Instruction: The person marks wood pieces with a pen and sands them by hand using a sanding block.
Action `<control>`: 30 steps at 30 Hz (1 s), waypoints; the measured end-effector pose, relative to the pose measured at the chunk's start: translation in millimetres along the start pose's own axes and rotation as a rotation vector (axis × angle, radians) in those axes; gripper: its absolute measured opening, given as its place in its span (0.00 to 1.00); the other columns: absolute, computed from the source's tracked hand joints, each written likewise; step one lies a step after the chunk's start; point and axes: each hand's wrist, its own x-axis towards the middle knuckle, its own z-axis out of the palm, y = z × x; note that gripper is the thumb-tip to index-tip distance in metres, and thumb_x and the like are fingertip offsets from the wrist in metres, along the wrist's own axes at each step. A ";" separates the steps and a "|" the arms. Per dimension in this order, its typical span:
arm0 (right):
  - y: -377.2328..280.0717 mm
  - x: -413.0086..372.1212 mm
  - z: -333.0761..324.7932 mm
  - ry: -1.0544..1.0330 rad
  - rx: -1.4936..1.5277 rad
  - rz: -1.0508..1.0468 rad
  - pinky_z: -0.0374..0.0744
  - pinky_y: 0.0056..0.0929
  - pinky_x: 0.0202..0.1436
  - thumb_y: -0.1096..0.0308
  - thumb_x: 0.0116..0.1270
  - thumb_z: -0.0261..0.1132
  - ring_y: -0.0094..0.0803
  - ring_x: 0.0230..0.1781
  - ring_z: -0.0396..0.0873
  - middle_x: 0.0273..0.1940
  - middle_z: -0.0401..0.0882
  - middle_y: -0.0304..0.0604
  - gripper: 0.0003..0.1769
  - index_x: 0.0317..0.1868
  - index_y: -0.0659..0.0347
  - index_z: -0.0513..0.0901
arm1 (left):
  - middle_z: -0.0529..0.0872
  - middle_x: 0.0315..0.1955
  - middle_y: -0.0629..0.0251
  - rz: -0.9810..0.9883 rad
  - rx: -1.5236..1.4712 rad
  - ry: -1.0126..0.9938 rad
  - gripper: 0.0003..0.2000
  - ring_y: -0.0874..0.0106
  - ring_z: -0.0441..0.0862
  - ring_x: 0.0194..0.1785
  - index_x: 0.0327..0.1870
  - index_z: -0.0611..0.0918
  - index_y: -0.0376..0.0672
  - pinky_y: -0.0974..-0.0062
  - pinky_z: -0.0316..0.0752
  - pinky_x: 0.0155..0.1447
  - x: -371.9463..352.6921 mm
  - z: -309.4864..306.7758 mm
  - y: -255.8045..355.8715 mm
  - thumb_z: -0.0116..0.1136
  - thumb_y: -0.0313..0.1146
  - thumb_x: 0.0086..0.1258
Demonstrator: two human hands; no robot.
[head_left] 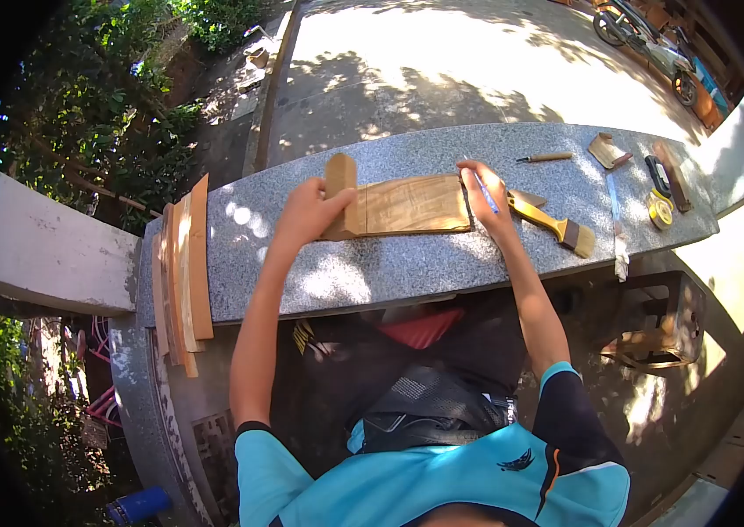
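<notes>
A flat wooden board (416,206) lies lengthwise on the grey stone tabletop between my hands. My left hand (306,213) is closed around a short wooden piece with a rounded top (340,172), at the board's left end. A thin line crosses the board just right of that piece. At the board's right end, my right hand (488,200) grips a pen (482,190) with a whitish barrel and a blue end. Just right of that hand lies a paintbrush with a yellow handle (556,227).
Long wooden strips (187,263) lie along the table's left end. On the right are a wood-handled tool (547,157), a curved wooden piece (607,151), a yellow tape measure (660,211) and a narrow brush (618,220). A crate-like stool (657,321) stands below.
</notes>
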 end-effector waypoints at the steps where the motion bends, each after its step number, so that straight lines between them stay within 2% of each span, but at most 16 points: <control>1: 1.3 -2.8 -0.8 -0.007 0.015 -0.007 0.73 0.27 0.44 0.64 0.66 0.53 0.29 0.39 0.77 0.35 0.80 0.44 0.14 0.44 0.64 0.78 | 0.83 0.29 0.47 0.084 0.040 -0.036 0.28 0.59 0.82 0.32 0.35 0.78 0.28 0.69 0.76 0.36 4.2 18.6 18.2 0.62 0.52 0.52; 3: 1.3 -3.8 -3.4 0.015 -0.025 -0.019 0.73 0.27 0.43 0.63 0.66 0.53 0.27 0.37 0.77 0.33 0.79 0.43 0.14 0.44 0.64 0.78 | 0.81 0.28 0.50 0.138 0.119 -0.152 0.29 0.64 0.81 0.32 0.38 0.77 0.29 0.71 0.74 0.35 20.0 59.8 38.5 0.64 0.52 0.51; 6: -0.1 -3.6 -4.4 0.005 0.001 0.019 0.74 0.27 0.41 0.63 0.67 0.52 0.29 0.35 0.77 0.34 0.79 0.45 0.14 0.43 0.65 0.78 | 0.80 0.24 0.51 0.332 0.042 -0.142 0.30 0.64 0.79 0.30 0.34 0.76 0.30 0.70 0.73 0.34 26.8 105.9 47.0 0.65 0.55 0.50; 9: 0.4 -2.2 -6.6 -0.001 -0.094 -0.066 0.74 0.30 0.44 0.65 0.65 0.54 0.35 0.39 0.79 0.35 0.80 0.48 0.13 0.42 0.65 0.78 | 0.78 0.20 0.54 0.357 -0.018 -0.098 0.31 0.65 0.77 0.25 0.30 0.76 0.31 0.70 0.72 0.31 28.4 113.4 47.4 0.67 0.58 0.47; 10: -1.9 -2.4 -7.5 -0.006 -0.118 -0.097 0.74 0.31 0.45 0.65 0.64 0.54 0.37 0.41 0.79 0.37 0.80 0.49 0.12 0.42 0.65 0.78 | 0.80 0.32 0.49 0.181 0.030 -0.326 0.37 0.61 0.79 0.38 0.42 0.75 0.32 0.68 0.74 0.42 34.4 99.1 49.6 0.67 0.60 0.44; 13: -2.3 -2.8 -7.1 -0.016 -0.044 -0.063 0.74 0.30 0.46 0.66 0.64 0.54 0.35 0.41 0.79 0.37 0.80 0.48 0.12 0.41 0.65 0.79 | 0.73 0.51 0.47 0.798 0.204 -0.178 0.47 0.52 0.70 0.57 0.59 0.67 0.40 0.60 0.67 0.58 35.7 78.4 29.0 0.66 0.64 0.40; 14: -2.3 -2.8 -6.0 0.003 -0.029 -0.064 0.75 0.28 0.44 0.66 0.63 0.55 0.32 0.39 0.79 0.36 0.81 0.47 0.12 0.41 0.64 0.79 | 0.60 0.63 0.51 0.816 0.373 -0.297 0.53 0.51 0.57 0.67 0.68 0.58 0.53 0.57 0.57 0.67 37.6 70.0 26.1 0.67 0.65 0.37; 17: -3.6 -2.6 -4.5 0.025 -0.005 -0.010 0.75 0.26 0.42 0.67 0.63 0.55 0.29 0.36 0.80 0.34 0.81 0.46 0.12 0.41 0.65 0.79 | 0.57 0.66 0.50 0.812 0.370 -0.308 0.54 0.50 0.56 0.68 0.68 0.58 0.55 0.56 0.56 0.67 40.8 75.5 24.5 0.67 0.66 0.35; 20: -7.8 -3.1 -4.2 0.044 0.008 0.024 0.75 0.26 0.41 0.68 0.63 0.54 0.28 0.34 0.79 0.32 0.81 0.45 0.12 0.40 0.65 0.79 | 0.52 0.68 0.48 0.795 0.232 -0.415 0.56 0.50 0.55 0.68 0.69 0.57 0.53 0.57 0.55 0.68 51.7 92.7 22.6 0.68 0.65 0.35; 23: -5.9 -2.4 -4.1 0.039 -0.002 0.054 0.75 0.26 0.41 0.68 0.63 0.54 0.27 0.34 0.79 0.32 0.81 0.45 0.12 0.41 0.65 0.79 | 0.51 0.68 0.48 0.799 0.020 -0.442 0.56 0.49 0.55 0.68 0.69 0.57 0.49 0.57 0.55 0.68 61.3 107.5 15.8 0.69 0.63 0.35; 30: -6.1 -1.4 -2.7 0.069 0.043 0.138 0.75 0.26 0.40 0.68 0.63 0.53 0.27 0.33 0.79 0.31 0.81 0.46 0.12 0.41 0.64 0.80 | 0.54 0.67 0.49 0.822 -0.014 -0.406 0.54 0.51 0.56 0.68 0.68 0.58 0.46 0.59 0.57 0.67 62.5 110.9 20.2 0.71 0.57 0.35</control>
